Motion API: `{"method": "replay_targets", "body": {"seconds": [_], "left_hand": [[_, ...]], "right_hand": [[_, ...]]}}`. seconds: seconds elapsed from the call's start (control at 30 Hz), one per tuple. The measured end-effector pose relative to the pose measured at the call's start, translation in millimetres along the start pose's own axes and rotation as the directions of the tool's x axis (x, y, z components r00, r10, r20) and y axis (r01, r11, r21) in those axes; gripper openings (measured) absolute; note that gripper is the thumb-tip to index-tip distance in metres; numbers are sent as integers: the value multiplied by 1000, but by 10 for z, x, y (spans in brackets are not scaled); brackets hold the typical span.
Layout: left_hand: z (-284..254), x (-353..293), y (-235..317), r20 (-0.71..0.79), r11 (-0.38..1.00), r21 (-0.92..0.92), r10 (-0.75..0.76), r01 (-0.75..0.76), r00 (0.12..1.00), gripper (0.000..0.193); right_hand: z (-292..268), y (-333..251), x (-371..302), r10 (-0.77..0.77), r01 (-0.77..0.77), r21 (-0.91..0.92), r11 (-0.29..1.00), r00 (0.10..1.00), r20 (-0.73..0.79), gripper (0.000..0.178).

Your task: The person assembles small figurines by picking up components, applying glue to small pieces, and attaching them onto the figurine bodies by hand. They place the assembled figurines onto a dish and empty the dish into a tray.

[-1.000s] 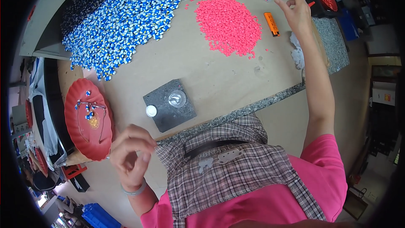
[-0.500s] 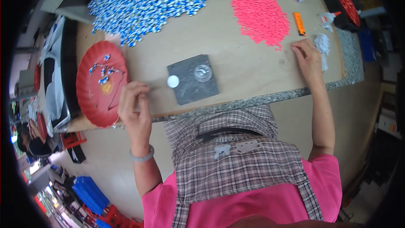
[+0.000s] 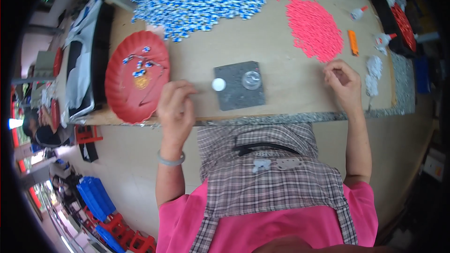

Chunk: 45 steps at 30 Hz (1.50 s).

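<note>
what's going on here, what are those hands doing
A person in a checked apron is at a table. Their right hand is curled near the pink pile; whether it holds a piece is unclear. Their left hand is beside the red tray. Between the hands, a dark slab bears a clear cup, with a white lid at its left edge.

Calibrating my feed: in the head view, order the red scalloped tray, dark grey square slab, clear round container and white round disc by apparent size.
1. Red tray
2. Grey slab
3. Clear container
4. White disc
</note>
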<state>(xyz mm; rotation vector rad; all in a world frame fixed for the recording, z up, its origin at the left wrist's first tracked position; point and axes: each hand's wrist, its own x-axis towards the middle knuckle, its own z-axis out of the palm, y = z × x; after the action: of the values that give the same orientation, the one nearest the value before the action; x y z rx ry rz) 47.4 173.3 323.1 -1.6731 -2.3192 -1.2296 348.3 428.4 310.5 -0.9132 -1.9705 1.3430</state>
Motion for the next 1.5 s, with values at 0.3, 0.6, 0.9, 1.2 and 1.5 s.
{"method": "replay_targets", "body": {"seconds": [0.3,0.6,0.9,1.2,1.5], "left_hand": [[93,229,57,42,986,31,164,-166,986,22],[-184,388,-211,-74,869,494,77,-31,994,27],[-644,483,-1055,-55,701,708,-65,85,996,49],[-763,776,-1321,183,700,694,59,-171,981,16],[-1250,785,-602,-119,949,291,-91,122,989,10]], "right_hand": [[456,-55,101,103,-168,308,936,970,218,4],[429,23,167,150,-223,312,924,959,240,11],[379,-115,253,-246,304,-410,860,950,191,12],[426,-310,248,-265,306,-424,852,952,156,19],[450,-742,199,-407,477,-333,813,875,262,23]]}}
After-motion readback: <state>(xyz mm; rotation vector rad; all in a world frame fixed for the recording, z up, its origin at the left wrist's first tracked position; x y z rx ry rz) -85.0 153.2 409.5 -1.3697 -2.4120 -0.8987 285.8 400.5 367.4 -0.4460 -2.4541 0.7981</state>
